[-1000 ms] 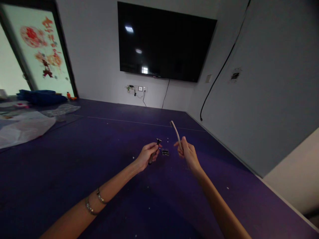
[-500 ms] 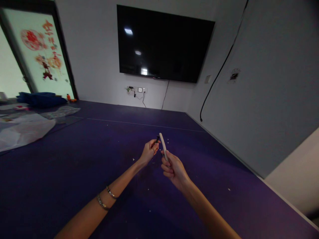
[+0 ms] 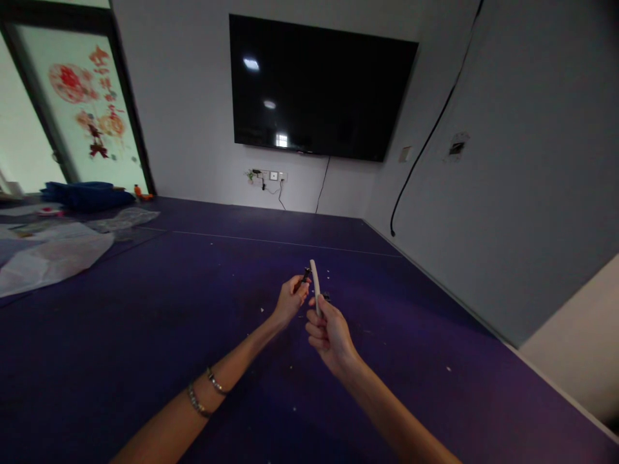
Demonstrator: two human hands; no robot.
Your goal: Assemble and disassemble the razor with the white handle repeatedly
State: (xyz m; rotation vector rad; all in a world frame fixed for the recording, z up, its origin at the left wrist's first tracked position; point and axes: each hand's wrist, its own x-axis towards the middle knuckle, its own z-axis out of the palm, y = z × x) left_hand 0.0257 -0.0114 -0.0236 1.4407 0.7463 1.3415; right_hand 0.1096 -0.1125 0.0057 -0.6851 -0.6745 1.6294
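While both hands are occupied, the relation of note is between the two held things: the razor (image 3: 306,275), as the dark tool appears to be, lies immediately left of the pale brush (image 3: 316,283), their upper ends side by side. Contact between them cannot be confirmed at this angle. The left hand (image 3: 293,298) grips the razor by its handle, head up, long axis leaning slightly right. The right hand (image 3: 331,335) has its fingers curled round the lower part of the brush, which stands near upright, its top tipped a little left; bristles cannot be made out. A small dark piece (image 3: 327,297) rests just beyond the right thumb, partly hidden, and that hand is the nearer to it. Two bracelets (image 3: 198,401) are worn on the left forearm. The purple surface (image 3: 184,341) carries scattered white bits (image 3: 262,310) and a thin pale seam (image 3: 290,243). At far left lie crumpled plastic (image 3: 58,264) and a blue cloth (image 3: 87,195), before a glass door (image 3: 62,55) with red decoration. A dark TV (image 3: 319,90) hangs above sockets (image 3: 273,176); a black cable (image 3: 430,138) trails down the right-hand wall (image 3: 522,161).
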